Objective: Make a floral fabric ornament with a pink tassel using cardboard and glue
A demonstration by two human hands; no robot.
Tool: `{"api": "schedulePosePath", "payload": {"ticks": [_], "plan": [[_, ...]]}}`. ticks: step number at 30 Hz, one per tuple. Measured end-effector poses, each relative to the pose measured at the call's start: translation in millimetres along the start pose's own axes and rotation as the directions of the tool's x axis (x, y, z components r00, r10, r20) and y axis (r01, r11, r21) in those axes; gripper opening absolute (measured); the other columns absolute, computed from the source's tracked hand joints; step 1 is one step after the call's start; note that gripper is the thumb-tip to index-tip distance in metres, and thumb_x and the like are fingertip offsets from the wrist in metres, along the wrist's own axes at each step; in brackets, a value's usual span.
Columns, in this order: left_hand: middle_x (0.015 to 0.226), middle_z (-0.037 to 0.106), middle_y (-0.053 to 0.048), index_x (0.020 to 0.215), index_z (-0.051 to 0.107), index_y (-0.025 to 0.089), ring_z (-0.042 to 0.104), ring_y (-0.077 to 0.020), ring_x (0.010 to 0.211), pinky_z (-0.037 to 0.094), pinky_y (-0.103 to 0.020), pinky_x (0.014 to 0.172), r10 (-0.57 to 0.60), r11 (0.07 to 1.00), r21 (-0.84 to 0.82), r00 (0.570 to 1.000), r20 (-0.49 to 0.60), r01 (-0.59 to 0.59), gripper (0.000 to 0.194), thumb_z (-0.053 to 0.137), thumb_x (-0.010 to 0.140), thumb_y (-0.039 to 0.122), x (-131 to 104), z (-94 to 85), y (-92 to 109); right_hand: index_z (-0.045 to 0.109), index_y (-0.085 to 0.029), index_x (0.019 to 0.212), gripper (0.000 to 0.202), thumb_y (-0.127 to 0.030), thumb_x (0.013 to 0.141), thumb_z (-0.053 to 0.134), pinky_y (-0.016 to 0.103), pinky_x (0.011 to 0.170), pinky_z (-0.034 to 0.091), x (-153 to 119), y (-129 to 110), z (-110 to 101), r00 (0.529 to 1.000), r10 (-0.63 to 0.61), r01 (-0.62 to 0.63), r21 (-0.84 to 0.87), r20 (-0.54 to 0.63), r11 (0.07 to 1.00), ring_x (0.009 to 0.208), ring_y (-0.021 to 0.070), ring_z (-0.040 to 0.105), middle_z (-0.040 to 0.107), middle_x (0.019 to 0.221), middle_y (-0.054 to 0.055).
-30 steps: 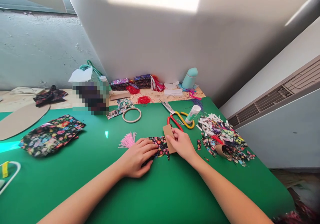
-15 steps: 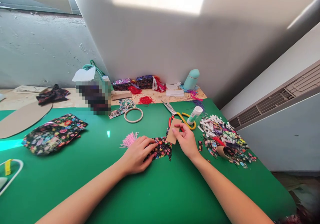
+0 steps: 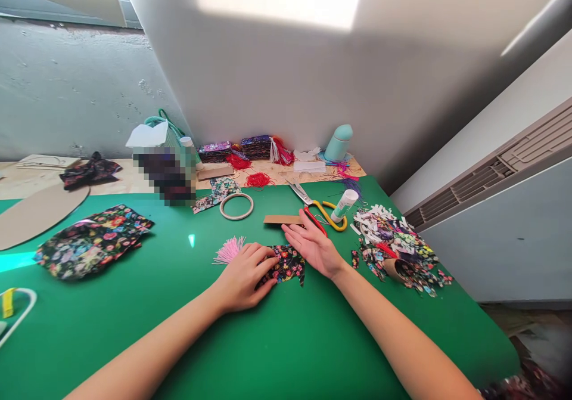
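The fitting of a stiff piece to cloth appears to be in hand, and steady holding of the cloth, with the card turned flat and lined up, seems called for next. From left to right, with the cloth taken as the clock's centre, a pink tassel (image 3: 229,251) is seen near ten o'clock, just beside the left hand (image 3: 245,278). That hand is laid at eight o'clock, fingers loosely extended, and the left end of the floral cloth (image 3: 289,263) is covered by it. At twelve o'clock, apart from the cloth, the brown card (image 3: 281,220) is shown nearly edge-on; it is apparently gripped at its right end by the right hand (image 3: 314,249), whose fingers are stretched out at two o'clock. Scissors (image 3: 309,200) are placed at one o'clock, a glue stick (image 3: 344,207) towards two, and a scrap pile (image 3: 397,248) at three.
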State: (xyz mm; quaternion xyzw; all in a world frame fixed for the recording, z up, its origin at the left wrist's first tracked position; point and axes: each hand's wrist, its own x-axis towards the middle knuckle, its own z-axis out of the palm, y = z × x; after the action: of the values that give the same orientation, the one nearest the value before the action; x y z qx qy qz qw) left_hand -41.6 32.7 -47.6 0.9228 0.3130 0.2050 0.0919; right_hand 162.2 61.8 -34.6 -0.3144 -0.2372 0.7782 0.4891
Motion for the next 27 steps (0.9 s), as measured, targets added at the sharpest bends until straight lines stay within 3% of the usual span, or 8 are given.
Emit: {"api": "schedulePosePath", "payload": {"ticks": [3,6,11,15,18,20,23,27], "plan": [[0.101,0.061,-0.011,0.11,0.056,0.017,0.054,-0.0221,0.087,0.047,-0.038,0.075,0.009,1.0,0.026,1.0,-0.024,-0.008,0.024,0.049,0.087,0.021,1,1.9,0,0.019,-0.021,0.142,0.084,-0.015,0.068,0.059,0.039,0.112,0.029,-1,-8,2,0.998,0.032,-0.033,0.02,0.046,0.999,0.113,0.0176,0.059,0.058,0.12,0.01],[0.099,0.063,-0.011,0.104,0.058,0.017,0.056,-0.0212,0.083,0.047,-0.037,0.073,0.049,0.994,0.101,0.997,-0.06,-0.043,0.019,0.049,0.088,0.019,1,3.9,1,0.033,-0.017,0.133,0.07,-0.013,0.067,0.056,0.04,0.109,0.034,-2,-14,-2,0.996,0.087,-0.086,-0.043,0.03,0.995,0.106,0.0185,0.064,0.065,0.11,0.01],[0.095,0.067,-0.01,0.097,0.06,0.018,0.06,-0.0201,0.077,0.048,-0.037,0.071,0.144,0.96,0.256,0.984,-0.105,-0.113,0.016,0.047,0.089,0.018,1,5.5,2,0.054,-0.017,0.105,0.035,-0.017,0.07,0.053,0.042,0.089,0.05,-4,-14,-10,1.0,-0.018,0.023,-0.417,0.017,0.909,0.084,0.0196,0.067,0.069,0.09,0.007],[0.09,0.07,-0.007,0.105,0.059,0.018,0.062,-0.0169,0.071,0.049,-0.034,0.069,0.143,0.964,0.247,0.977,-0.16,-0.101,0.023,0.042,0.09,0.015,1,5.8,-2,0.061,-0.019,0.096,0.038,-0.007,0.063,0.047,0.039,0.089,0.046,-12,-17,-11,0.96,-0.158,0.278,-0.817,0.229,0.505,0.095,0.0195,0.061,0.066,0.098,0.005],[0.081,0.07,-0.005,0.102,0.06,0.019,0.063,-0.0158,0.068,0.049,-0.033,0.068,0.021,0.997,0.081,0.969,-0.247,-0.001,0.023,0.04,0.091,0.014,0,7.2,-8,0.062,-0.02,0.102,0.046,-0.002,0.061,0.048,0.04,0.095,0.041,-17,-17,-9,0.888,-0.117,0.459,-0.873,0.445,0.163,0.104,0.0215,0.055,0.063,0.106,0.006],[0.082,0.07,-0.004,0.102,0.06,0.019,0.064,-0.0157,0.069,0.05,-0.032,0.069,-0.077,0.997,-0.029,0.954,-0.29,0.071,0.021,0.041,0.092,0.017,-1,8.2,-12,0.061,-0.02,0.105,0.046,-0.002,0.064,0.052,0.04,0.096,0.04,-17,-14,-8,0.86,-0.085,0.509,-0.858,0.504,0.07,0.106,0.0225,0.055,0.063,0.107,0.008],[0.086,0.069,-0.005,0.104,0.058,0.018,0.064,-0.0157,0.074,0.051,-0.03,0.069,-0.162,0.985,-0.101,0.937,-0.309,0.137,0.019,0.043,0.093,0.02,-3,8.1,-14,0.062,-0.017,0.104,0.034,-0.006,0.073,0.053,0.039,0.091,0.044,-14,-6,-8,0.885,-0.113,0.461,-0.883,0.451,0.088,0.099,0.0215,0.059,0.066,0.102,0.009],[0.086,0.068,-0.004,0.105,0.058,0.018,0.064,-0.0146,0.075,0.053,-0.027,0.067,-0.254,0.957,-0.209,0.925,-0.283,0.199,0.018,0.048,0.091,0.025,-4,4.0,-15,0.065,-0.018,0.096,0.021,-0.013,0.081,0.051,0.032,0.082,0.047,-12,-2,-7,0.937,-0.162,0.343,-0.907,0.31,0.246,0.087,0.0176,0.063,0.07,0.094,0.005]]}}
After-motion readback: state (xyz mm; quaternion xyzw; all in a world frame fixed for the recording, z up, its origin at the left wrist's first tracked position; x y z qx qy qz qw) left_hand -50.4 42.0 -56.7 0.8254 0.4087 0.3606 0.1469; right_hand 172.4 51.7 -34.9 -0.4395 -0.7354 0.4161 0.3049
